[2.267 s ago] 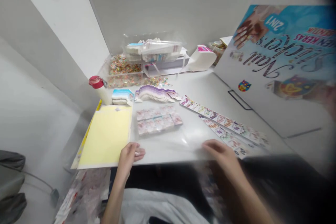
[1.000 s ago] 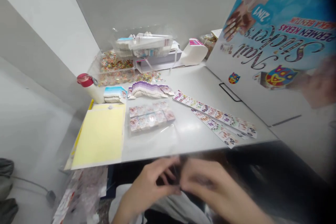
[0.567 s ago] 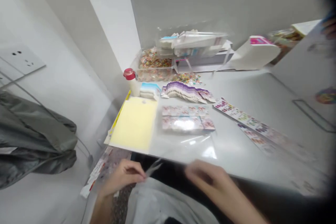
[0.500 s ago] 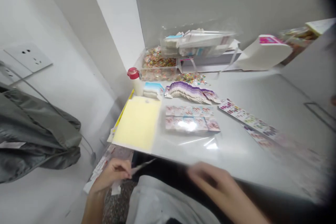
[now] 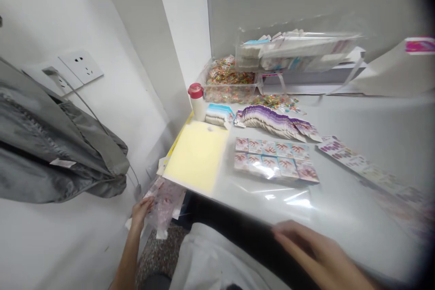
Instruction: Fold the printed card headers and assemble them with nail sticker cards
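Note:
My left hand (image 5: pixel 142 208) reaches down beside the table's left end, at a clear plastic bag (image 5: pixel 166 204) with pinkish contents; its fingertips are too small to read. Over the table's front edge is my right hand (image 5: pixel 299 235), thumb and fingers bent toward each other, slightly blurred. Wrapped small boxes with hand pictures (image 5: pixel 277 161) lie in two rows on the table. Behind them a purple-topped row of cards (image 5: pixel 275 120) fans out next to a blue-topped stack (image 5: pixel 219 114). A yellow sheet (image 5: pixel 197 154) covers the table's left corner.
A red-capped bottle (image 5: pixel 196 102) stands at the back left beside a clear bin of colourful bits (image 5: pixel 231 81). A bagged bundle (image 5: pixel 299 52) sits behind. Printed strips (image 5: pixel 360 163) lie at right. A grey bag (image 5: pixel 68 145) hangs on the left wall.
My left hand has moved to the plastic bag beside the table, and the pale strip it held is no longer seen in it. The view has shifted left, and my right hand appears farther right.

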`<state>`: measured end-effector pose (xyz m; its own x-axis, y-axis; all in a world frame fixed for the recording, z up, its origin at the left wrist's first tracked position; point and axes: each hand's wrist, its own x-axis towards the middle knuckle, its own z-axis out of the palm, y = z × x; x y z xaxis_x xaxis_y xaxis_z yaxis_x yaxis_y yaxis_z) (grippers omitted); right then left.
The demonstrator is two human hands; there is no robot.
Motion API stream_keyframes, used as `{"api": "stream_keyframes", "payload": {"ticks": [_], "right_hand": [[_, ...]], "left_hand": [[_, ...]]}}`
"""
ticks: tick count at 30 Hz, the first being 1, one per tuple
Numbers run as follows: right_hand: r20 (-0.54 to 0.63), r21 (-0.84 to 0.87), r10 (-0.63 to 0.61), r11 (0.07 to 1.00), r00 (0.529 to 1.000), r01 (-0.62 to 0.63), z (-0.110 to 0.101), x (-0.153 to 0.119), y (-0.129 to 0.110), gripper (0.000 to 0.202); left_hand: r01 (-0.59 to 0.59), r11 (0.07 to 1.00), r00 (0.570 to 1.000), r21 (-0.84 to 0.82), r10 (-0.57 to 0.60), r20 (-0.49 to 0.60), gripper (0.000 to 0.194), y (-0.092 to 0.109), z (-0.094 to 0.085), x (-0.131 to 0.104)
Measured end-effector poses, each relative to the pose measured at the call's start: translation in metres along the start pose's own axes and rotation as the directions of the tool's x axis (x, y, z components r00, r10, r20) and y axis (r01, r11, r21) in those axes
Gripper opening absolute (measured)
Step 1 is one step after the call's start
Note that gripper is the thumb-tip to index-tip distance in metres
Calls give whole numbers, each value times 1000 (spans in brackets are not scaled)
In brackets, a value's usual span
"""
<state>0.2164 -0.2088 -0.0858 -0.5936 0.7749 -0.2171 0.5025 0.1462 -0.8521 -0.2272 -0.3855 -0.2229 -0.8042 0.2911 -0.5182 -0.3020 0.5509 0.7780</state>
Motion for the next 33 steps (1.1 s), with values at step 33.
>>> {"api": "stream_keyframes", "payload": {"ticks": [33], "right_hand": [[464,397,-443,878,767,267,245,151,-55,33]], "left_hand": [[69,986,883,-151,10,470,18,27,2,-75]]}}
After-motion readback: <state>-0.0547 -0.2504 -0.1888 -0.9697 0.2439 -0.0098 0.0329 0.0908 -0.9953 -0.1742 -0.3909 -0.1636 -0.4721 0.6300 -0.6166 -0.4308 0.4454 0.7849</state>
